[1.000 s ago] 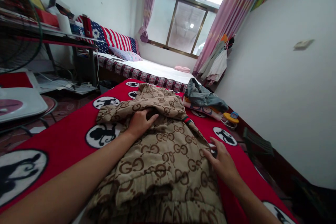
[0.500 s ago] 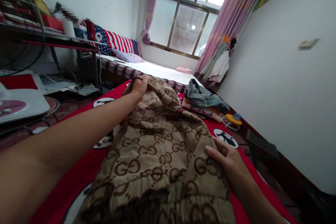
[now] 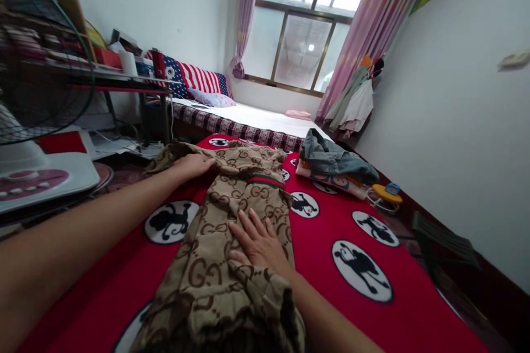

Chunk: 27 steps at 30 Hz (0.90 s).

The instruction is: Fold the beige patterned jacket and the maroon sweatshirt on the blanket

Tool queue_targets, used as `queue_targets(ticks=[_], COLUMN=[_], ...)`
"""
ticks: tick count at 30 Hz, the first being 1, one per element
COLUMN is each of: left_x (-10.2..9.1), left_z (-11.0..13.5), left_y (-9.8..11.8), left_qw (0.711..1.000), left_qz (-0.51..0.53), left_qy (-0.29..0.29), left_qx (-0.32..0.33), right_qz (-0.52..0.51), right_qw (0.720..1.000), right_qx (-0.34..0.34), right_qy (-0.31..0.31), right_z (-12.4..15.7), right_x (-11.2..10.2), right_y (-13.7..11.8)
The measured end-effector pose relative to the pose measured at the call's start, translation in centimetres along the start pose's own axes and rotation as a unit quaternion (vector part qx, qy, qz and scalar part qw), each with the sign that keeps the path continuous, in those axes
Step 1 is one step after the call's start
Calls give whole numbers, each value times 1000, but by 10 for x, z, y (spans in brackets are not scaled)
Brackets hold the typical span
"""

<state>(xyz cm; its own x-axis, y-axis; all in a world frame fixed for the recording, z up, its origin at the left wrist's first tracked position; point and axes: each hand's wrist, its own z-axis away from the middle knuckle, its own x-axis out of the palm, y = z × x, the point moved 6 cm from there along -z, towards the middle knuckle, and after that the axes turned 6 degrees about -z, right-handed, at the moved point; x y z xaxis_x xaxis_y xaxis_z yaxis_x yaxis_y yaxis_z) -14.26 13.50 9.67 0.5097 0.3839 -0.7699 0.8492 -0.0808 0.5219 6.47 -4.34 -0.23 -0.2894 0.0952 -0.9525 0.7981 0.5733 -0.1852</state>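
Observation:
A tan jacket with a brown letter pattern and a green-red stripe lies lengthwise on a red cloth printed with dark monkey figures in white circles. Its right side is folded in over the middle. At the upper left, my left hand is closed on the jacket's fabric, with part of it stretching left beyond the hand; some fingertips are hidden. My right hand lies flat on the folded part, fingers spread, just below the stripe. A gathered cuff or hem bunches near my right wrist.
Folded clothes with blue denim on top sit at the cloth's right far side. Beyond is a bed under the window. A fan and a cluttered desk stand left. A yellow stool and a dark folding stool are right.
The jacket's right side has been folded inward, baring more red cloth. My right hand moved left onto the fold; my left hand moved left and lower with fabric.

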Motion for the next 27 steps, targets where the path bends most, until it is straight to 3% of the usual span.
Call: queue_targets(ticks=[2, 4, 7, 9, 11, 14, 16, 19, 22, 27], left_x=[1, 6, 27, 51, 83, 126, 141, 145, 142, 143], left_z=[12, 25, 46, 56, 57, 54, 56, 59, 60, 59], left_y=[25, 62, 119, 143, 147, 131, 122, 118, 118, 118], left_qw=[990, 976, 952, 927, 925, 942, 950, 956, 960, 964], left_qz=[-128, -179, -111, -86, -107, -148, -149, -139, -127, -107], left_qy=[-4, -1, -18, -36, -70, -116, -111, -86, -71, -57], left_qx=[50, 128, 284, 364, 358, 277, 250, 243, 238, 235], right_qz=[3, 2, 3, 1, -9, -58, -127, -264, -345, -367], right_qw=[1000, 1000, 1000, 1000, 1000, 997, 989, 955, 911, 839], right_qx=[4, 3, -2, -6, -7, -9, -19, -6, 69, 210], right_qy=[9, 14, 22, 27, 29, 46, 79, 137, 215, 344], right_z=[2, 5, 6, 5, 6, 11, 17, 17, -6, -84], right_x=[1, -3, -6, -5, -3, -7, -19, -44, -66, -83], right_y=[-1, -1, -1, 1, 2, 1, 0, 14, 66, 191])
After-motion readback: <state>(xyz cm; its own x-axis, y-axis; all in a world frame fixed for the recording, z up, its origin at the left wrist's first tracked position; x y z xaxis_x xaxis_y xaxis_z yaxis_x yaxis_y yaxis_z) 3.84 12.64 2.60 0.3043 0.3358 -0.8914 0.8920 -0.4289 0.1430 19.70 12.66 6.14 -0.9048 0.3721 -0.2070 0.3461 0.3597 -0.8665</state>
